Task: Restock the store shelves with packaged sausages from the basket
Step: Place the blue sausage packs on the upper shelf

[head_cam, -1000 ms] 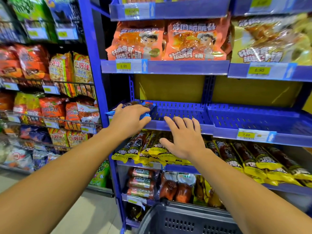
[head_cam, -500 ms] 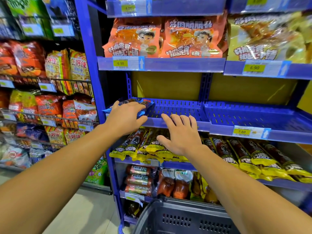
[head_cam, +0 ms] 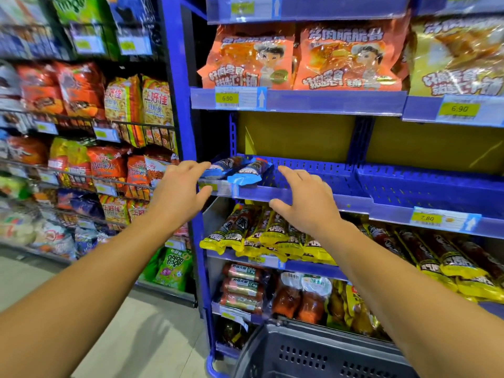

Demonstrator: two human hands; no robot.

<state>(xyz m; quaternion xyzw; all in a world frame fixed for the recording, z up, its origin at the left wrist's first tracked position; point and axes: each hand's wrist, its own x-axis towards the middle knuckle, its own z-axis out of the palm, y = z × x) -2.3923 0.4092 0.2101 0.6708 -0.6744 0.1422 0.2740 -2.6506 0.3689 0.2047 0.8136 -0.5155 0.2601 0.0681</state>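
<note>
Both hands, left hand [head_cam: 178,192] and right hand [head_cam: 305,204], fingers spread, empty, beside blue-wrapped sausages [head_cam: 241,170]; tags read 6.90, 7.80.

Two blue-wrapped sausages [head_cam: 240,170] lie at the left end of a blue shelf [head_cam: 313,196], side by side. The left hand [head_cam: 178,190] hovers just left of them, fingers [head_cam: 191,166] loosely spread and holding nothing. The right hand [head_cam: 305,203] is spread before the shelf edge, just right of the packs. Yellow sausage packs [head_cam: 261,236] fill the shelf below. A grey basket [head_cam: 313,356] sits at the bottom.
</note>
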